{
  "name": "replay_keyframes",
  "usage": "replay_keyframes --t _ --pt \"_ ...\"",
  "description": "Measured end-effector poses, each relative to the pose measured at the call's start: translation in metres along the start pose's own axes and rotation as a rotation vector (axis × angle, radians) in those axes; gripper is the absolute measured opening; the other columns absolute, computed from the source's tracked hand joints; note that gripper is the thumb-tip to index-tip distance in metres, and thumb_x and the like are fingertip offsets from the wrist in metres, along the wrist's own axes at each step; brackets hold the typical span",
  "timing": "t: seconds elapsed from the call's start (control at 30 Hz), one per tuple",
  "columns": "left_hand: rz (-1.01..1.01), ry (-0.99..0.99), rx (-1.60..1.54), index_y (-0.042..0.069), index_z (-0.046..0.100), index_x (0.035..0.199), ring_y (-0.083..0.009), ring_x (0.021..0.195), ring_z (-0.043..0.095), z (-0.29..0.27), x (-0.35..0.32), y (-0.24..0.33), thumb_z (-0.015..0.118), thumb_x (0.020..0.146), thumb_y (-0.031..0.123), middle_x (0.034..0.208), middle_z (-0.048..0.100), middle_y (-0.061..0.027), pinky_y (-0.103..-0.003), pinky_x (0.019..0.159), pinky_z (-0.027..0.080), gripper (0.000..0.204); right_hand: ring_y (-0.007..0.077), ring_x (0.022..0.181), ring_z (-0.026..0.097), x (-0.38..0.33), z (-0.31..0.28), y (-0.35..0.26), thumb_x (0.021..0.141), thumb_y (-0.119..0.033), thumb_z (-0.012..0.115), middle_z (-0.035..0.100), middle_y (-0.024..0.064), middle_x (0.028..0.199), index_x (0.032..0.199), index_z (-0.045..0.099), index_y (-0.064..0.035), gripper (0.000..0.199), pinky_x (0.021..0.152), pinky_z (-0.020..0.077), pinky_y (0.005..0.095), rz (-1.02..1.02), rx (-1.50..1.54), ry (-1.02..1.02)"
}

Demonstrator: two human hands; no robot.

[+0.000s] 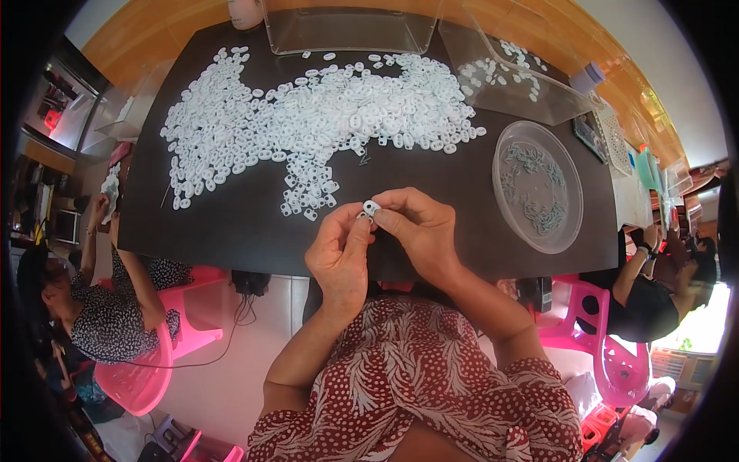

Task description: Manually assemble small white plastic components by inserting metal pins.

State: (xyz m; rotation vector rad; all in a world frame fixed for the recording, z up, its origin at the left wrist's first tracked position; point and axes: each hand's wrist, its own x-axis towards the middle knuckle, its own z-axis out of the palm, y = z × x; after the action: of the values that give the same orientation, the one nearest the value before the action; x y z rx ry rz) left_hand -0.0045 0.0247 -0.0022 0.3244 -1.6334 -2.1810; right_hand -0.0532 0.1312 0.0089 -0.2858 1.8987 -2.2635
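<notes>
Both hands meet above the near part of the dark table. My right hand (416, 229) is closed in a pinch on a small white oval plastic piece (370, 206) with a dark hole. Just beneath it, my left hand (341, 250) pinches another small white plastic piece (364, 217), partly hidden by the fingers. The two pieces are close together, and I cannot tell whether they touch. Beyond the hands spreads a large heap of similar white oval pieces (346, 108). A smaller group of white pieces (308, 185) reaches toward my left hand.
At the right, a round clear dish (504, 202) holds many small thin grey pieces. Several thin grey bits (365, 158) lie by the heap. Clear plastic bins (350, 38) stand at the back. People sit on pink chairs (142, 377) at both sides.
</notes>
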Motion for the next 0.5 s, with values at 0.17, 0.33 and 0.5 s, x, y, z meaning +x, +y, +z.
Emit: replay_keyframes --t 0.17,0.33,0.5 --pt "0.068 0.017 -0.017 -0.003 0.058 0.113 -0.0055 0.07 0.051 0.003 -0.002 0.002 0.057 0.089 0.002 0.082 0.059 -0.0002 -0.019 0.065 0.044 0.024 0.0095 0.071 0.053 0.001 -0.001 0.003 0.08 0.002 0.063 0.058 0.0022 0.077 0.091 0.065 -0.003 0.012 0.061 0.0443 0.0231 -0.17 -0.245 -0.003" --pt "0.088 0.031 -0.02 -0.003 0.056 0.118 -0.0054 0.071 0.05 0.003 -0.003 -0.001 0.057 0.09 0.001 0.08 0.056 0.0005 -0.019 0.066 0.044 0.029 0.0144 0.07 0.051 0.0 0.001 -0.005 0.075 0.001 0.067 0.057 0.0042 0.078 0.091 0.065 -0.0039 0.017 0.058 0.0424 0.0262 -0.278 -0.392 0.003" --pt "0.06 0.037 -0.081 -0.004 0.057 0.116 -0.0075 0.069 0.052 0.002 -0.001 0.0 0.057 0.088 0.0 0.082 0.059 -0.0024 -0.02 0.063 0.046 0.028 0.0176 0.072 0.053 -0.002 0.002 -0.009 0.073 0.0 0.067 0.058 0.005 0.079 0.093 0.064 -0.0044 0.021 0.059 0.0437 0.0301 -0.326 -0.441 -0.017"
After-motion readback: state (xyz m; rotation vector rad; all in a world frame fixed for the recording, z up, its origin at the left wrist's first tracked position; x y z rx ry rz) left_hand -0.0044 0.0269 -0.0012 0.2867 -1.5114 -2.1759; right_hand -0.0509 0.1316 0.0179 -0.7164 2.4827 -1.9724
